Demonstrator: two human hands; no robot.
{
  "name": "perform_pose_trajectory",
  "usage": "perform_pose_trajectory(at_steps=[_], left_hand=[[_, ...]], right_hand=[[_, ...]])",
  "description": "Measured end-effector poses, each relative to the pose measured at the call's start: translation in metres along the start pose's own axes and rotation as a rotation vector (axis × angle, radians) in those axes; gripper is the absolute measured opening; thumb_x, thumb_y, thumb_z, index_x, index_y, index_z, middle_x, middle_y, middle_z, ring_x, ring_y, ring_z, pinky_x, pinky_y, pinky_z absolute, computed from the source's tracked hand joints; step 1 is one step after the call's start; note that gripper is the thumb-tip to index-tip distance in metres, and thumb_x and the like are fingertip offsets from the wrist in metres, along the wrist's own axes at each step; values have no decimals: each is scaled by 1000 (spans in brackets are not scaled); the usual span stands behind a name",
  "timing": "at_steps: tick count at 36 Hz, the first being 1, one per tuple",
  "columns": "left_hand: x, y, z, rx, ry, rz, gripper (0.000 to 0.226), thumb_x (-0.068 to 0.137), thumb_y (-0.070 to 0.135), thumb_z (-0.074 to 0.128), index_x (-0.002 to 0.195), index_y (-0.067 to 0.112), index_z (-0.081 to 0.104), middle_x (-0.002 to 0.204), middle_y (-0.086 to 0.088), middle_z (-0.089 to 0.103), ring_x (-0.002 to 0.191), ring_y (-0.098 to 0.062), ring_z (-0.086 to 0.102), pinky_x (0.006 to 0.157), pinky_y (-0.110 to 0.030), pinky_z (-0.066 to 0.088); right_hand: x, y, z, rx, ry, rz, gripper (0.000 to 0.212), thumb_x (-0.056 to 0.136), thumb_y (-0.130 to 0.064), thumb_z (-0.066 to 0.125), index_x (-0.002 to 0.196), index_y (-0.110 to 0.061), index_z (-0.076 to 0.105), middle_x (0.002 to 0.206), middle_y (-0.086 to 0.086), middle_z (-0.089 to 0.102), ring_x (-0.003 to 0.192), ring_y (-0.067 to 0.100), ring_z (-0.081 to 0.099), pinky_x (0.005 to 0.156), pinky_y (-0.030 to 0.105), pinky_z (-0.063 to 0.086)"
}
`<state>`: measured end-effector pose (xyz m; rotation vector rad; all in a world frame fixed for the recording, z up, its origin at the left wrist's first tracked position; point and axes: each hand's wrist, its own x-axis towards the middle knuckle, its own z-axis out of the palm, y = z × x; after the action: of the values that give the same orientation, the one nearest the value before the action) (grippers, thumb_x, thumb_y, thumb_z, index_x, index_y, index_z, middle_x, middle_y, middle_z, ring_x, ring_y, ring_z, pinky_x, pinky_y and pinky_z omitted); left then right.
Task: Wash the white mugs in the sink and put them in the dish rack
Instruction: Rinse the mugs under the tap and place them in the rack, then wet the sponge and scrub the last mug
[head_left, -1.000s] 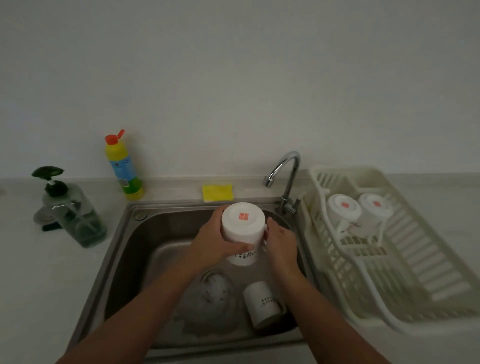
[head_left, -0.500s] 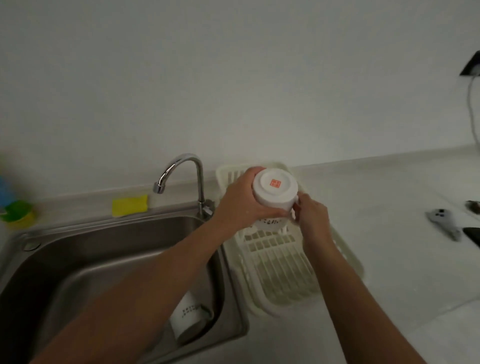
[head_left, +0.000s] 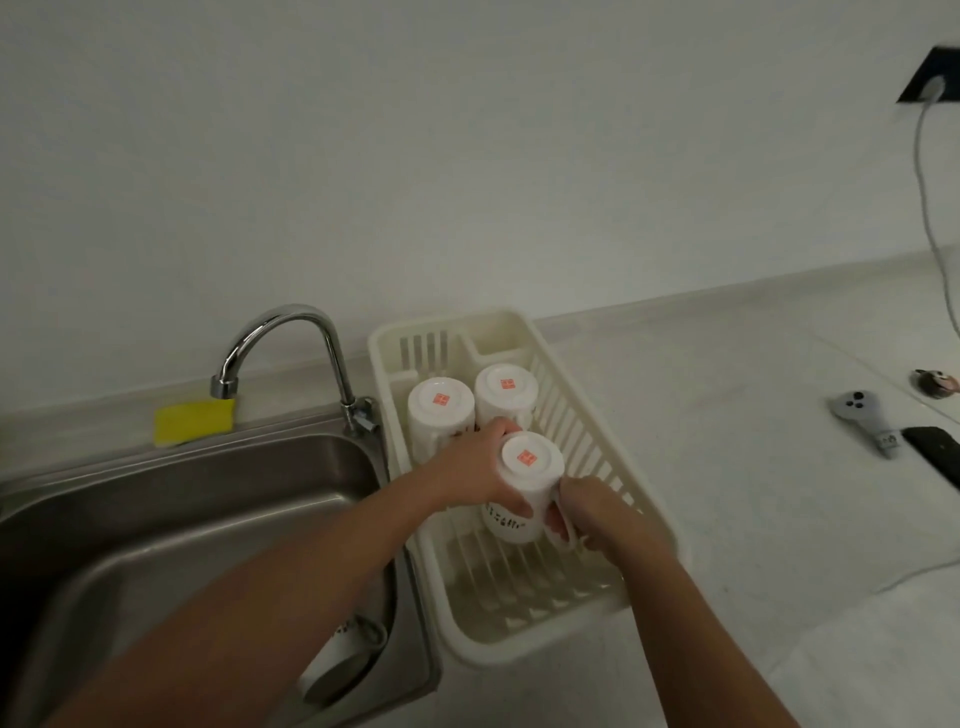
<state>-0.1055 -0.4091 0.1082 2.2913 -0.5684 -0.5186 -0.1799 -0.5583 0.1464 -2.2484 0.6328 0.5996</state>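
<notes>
The held mug (head_left: 527, 478), base up, has come down from above the dish rack (head_left: 498, 649) into it, just in front of two other upturned mugs (head_left: 440, 410) (head_left: 506, 395). The left hand (head_left: 467, 475) wraps round its side and the right hand (head_left: 597, 512) grips its handle side. A fourth mug (head_left: 337, 665) lies in the sink (head_left: 208, 493), below the faucet (head_left: 311, 332).

Pretty dim in here: plain pale wall (head_left: 467, 156) up top, light countertop (head_left: 753, 519) lower right, black socket (head_left: 930, 78) with cable (head_left: 926, 208) upper right.
</notes>
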Motion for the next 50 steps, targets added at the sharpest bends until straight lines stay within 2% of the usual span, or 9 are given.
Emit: perform_pose_trajectory(at_steps=[12,16,20,23,31,35,39,47,50], left_hand=[[10,10,1,122,-12,-55,97,47,44,94,126,31,40,122,10,54,110,-14,54,94,-43,51],[6,13,4,153,1,-79,102,51,46,94,133,26,36,129,5,51,116,-17,51,95,-40,47],[0,14,2,130,-4,-73,109,52,49,93,139,23,33,134,4,48,121,-17,49,97,-38,45],[-9,14,-9,88,7,-62,112,58,47,92,145,19,29,140,0,45,128,-20,46,103,-41,44],[-60,-9,-76,-157,253,63,56,81,37,81,130,26,56,127,11,59,109,-8,58,84,-23,49],[-94,-54,-102,-271,319,68,28,85,28,77,110,27,64,100,15,67,92,-6,64,76,-19,48],[-128,-120,-116,-324,348,-33,25,82,20,81,102,28,67,96,7,73,82,-7,68,76,-16,51],[-165,-253,-153,-375,482,-356,19,82,22,79,99,26,71,95,5,74,86,-6,67,84,-22,50],[-166,-288,-170,-437,531,-460,24,86,22,75,109,18,70,103,1,72,95,-13,66,84,-26,51]], right_hand=[[11,2,-6,-207,70,-4,27,95,-9,48,69,-11,52,73,3,57,73,17,58,77,28,53],[16,1,-2,-295,129,-15,11,96,-14,49,90,-10,56,86,3,61,72,14,57,70,26,50],[9,-7,-5,-225,222,-14,24,98,-22,42,106,-5,58,100,9,58,97,28,61,73,33,42],[-5,-22,-7,-221,374,-47,24,96,-25,45,104,-7,58,92,3,59,78,19,57,67,31,43],[-38,-90,8,-157,603,-319,33,95,-34,46,122,-17,54,116,3,60,102,25,58,79,34,42],[-52,-131,45,-16,534,-513,17,93,-31,49,102,-23,61,98,-4,65,86,16,60,75,30,43],[-56,-170,98,86,435,-615,10,92,-26,56,84,-24,61,77,-8,62,75,14,58,69,27,39],[0,-230,226,204,60,-602,14,91,-18,60,80,-27,64,87,-3,71,81,13,65,80,31,51],[28,-253,262,314,-141,-473,18,95,-13,53,85,-24,62,93,4,70,70,11,62,63,24,48]])
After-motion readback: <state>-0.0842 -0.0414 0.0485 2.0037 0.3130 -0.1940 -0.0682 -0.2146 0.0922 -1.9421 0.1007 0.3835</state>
